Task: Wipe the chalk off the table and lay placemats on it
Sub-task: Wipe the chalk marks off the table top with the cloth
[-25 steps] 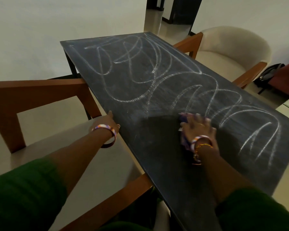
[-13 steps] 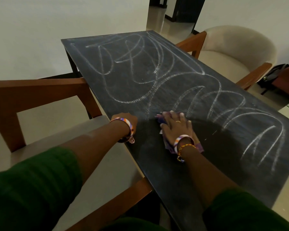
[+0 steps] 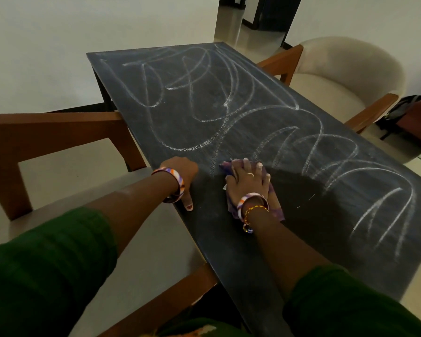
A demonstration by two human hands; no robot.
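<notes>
You had your right hand spread flat on the purple cloth, fingers straight and pressing it down onto the table rather than clenching it, likely because an open palm covers more of the surface per stroke. The cloth sat just past the near edge, at about 6 o'clock of the tabletop, right where the darker wiped patch met the chalk scribbles. Your left hand rested on the table's left edge at about 7 o'clock, thumb pointing back along the edge; its fingers were hidden, so I cannot tell whether they were curled round the rim, though the pose looked like a brace to steady you. Chalk covered everything from 9 through 12 to 4 o'clock, so wiping had barely begun. No placemats showed. A wooden chair stood at 9 o'clock, a cream armchair at 2.
</notes>
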